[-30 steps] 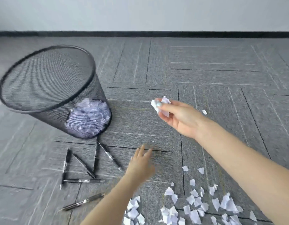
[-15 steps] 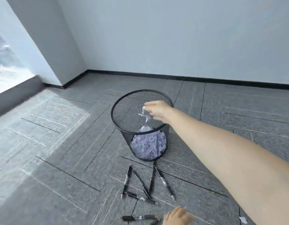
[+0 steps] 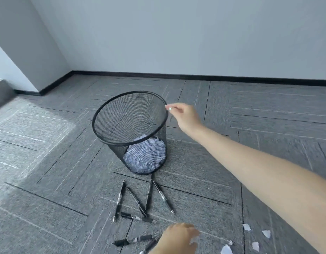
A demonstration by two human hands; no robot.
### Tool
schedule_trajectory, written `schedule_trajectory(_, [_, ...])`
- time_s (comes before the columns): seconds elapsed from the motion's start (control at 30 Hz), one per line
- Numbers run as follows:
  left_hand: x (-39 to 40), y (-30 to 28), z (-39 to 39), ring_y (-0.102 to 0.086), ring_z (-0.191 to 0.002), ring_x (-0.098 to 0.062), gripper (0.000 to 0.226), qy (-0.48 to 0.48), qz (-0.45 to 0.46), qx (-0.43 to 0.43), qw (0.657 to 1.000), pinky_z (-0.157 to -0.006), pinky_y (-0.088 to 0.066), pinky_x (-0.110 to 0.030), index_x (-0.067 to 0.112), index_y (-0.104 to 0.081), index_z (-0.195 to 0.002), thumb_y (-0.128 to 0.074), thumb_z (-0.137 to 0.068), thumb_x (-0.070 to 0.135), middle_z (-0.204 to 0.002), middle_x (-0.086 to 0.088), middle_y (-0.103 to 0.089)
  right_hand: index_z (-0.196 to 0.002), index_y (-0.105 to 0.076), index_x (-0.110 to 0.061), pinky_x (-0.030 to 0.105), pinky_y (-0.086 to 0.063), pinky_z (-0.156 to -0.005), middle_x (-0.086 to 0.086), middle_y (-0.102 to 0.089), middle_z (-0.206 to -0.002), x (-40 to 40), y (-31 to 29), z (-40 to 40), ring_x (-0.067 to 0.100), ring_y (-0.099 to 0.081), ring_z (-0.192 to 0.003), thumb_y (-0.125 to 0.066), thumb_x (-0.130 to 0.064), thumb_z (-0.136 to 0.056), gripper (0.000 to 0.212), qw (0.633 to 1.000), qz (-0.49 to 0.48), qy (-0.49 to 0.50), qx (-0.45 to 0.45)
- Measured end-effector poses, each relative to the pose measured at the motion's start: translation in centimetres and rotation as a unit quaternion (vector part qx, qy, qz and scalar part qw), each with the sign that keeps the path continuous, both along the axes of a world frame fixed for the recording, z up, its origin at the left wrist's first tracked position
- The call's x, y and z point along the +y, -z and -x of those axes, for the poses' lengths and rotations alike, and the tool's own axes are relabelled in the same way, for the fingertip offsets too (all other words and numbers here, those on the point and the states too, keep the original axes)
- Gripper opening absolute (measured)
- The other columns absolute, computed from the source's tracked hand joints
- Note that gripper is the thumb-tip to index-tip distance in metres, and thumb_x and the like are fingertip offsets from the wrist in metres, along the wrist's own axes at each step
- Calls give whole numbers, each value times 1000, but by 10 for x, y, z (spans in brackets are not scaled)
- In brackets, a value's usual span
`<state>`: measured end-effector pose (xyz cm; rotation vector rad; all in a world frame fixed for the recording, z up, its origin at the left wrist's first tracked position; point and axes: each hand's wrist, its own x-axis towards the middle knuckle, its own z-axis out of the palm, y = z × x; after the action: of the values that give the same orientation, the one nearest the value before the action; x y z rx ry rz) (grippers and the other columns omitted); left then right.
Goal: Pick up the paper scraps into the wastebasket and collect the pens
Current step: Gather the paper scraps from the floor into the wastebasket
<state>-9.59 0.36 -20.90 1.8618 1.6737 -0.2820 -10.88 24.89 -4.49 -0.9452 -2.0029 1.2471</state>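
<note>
The black mesh wastebasket (image 3: 103, 138) stands on the grey carpet, its bottom filled with white paper scraps (image 3: 145, 156). My right hand (image 3: 185, 116) hovers just beside the right rim, fingers pinched together with nothing visible in them. Several black pens (image 3: 136, 201) lie scattered in front of the basket, and another pen (image 3: 134, 240) lies near the bottom edge. My left hand (image 3: 178, 237) is low over the floor beside that pen, blurred, knuckles up, its fingers hidden. Loose paper scraps (image 3: 247, 227) lie on the carpet at the bottom right.
A grey wall with a black baseboard (image 3: 195, 77) runs behind the basket. A wall corner (image 3: 39, 88) and a raised ledge (image 3: 1, 92) stand at the far left. Carpet tiles surround the basket on all sides.
My right hand carried a paper scrap to the basket, dropped it in, and has drawn back from over the opening to just outside the right rim. The view has tilted up.
</note>
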Motion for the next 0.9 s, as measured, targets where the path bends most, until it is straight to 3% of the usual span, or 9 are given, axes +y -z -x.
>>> schedule_trajectory(0.03, [27, -25, 9, -43, -126, -19, 37, -73, 39, -54, 995, -113, -26, -41, 24, -46, -131, -42, -94, 20, -139, 5, -43, -110, -65, -16, 4, -34, -77, -11, -61, -110, 7, 15, -31, 1, -51, -100, -44, -20, -95, 26, 1000, -2, 31, -4])
schedule_trajectory(0.1, [39, -30, -16, -40, -128, -21, 39, -46, -12, -19, 999, -113, -26, -42, 23, -42, -134, -41, -95, 18, -143, 2, -38, -108, -65, -16, 0, -31, -68, -10, -61, -107, 24, 62, -107, 2, -52, -99, -45, -17, -95, 25, 994, 19, 94, -52])
schedule_trajectory(0.2, [71, -6, -51, -30, -135, -26, 50, 21, 58, 59, 996, -112, -24, -47, 23, -29, -141, -41, -94, 14, -151, -1, -23, -107, -65, -11, 15, -37, -62, 4, -64, -111, 46, 144, -230, 16, -56, -95, -46, -11, -93, 23, 955, 54, 236, -170])
schedule_trajectory(0.33, [108, 35, -92, -8, -143, -27, 65, -94, 70, 32, 993, -113, -18, -53, 25, -6, -147, -44, -94, 22, -156, -1, 4, -113, -61, -5, 29, -41, -79, 14, -61, -118, 57, 212, -335, 29, -57, -103, -47, -6, -93, 25, 902, 104, 320, -269])
schedule_trajectory(0.43, [104, 61, -122, 4, -143, -26, 68, -176, 99, -6, 979, -113, -21, -50, 22, 1, -147, -41, -95, 33, -154, -3, 15, -117, -60, -10, 33, -45, -83, 12, -56, -125, 73, 228, -346, 27, -59, -102, -49, -9, -92, 27, 903, 73, 286, -313])
schedule_trajectory(0.6, [98, 69, -120, 12, -142, -19, 70, -180, 126, 5, 976, -111, -29, -47, 27, 6, -146, -42, -96, 25, -152, 2, 24, -123, -58, -13, 26, -39, -68, 10, -53, -123, 107, 238, -323, 29, -59, -93, -54, -17, -91, 33, 910, 29, 250, -330])
schedule_trajectory(0.7, [109, 64, -125, 10, -143, -20, 70, -197, 151, 2, 969, -111, -26, -48, 26, 4, -147, -42, -95, 30, -152, 1, 23, -115, -64, -20, 24, -34, -59, 8, -60, -113, 120, 252, -310, 26, -56, -82, -54, -27, -90, 28, 898, 26, 265, -351])
schedule_trajectory(0.8, [110, 63, -134, 14, -142, -22, 73, -209, 159, 17, 965, -109, -32, -46, 24, 10, -146, -42, -95, 29, -150, 0, 29, -105, -68, -22, 26, -36, -61, 4, -58, -114, 125, 258, -302, 26, -58, -90, -56, -29, -88, 22, 867, 5, 327, -377])
schedule_trajectory(0.9, [105, 63, -134, 14, -141, -22, 80, -205, 143, 23, 968, -105, -37, -44, 25, 12, -145, -48, -92, 26, -148, 1, 30, -91, -71, -16, 26, -37, -61, 4, -60, -113, 128, 262, -297, 25, -60, -91, -58, -24, -88, 16, 863, -20, 339, -373])
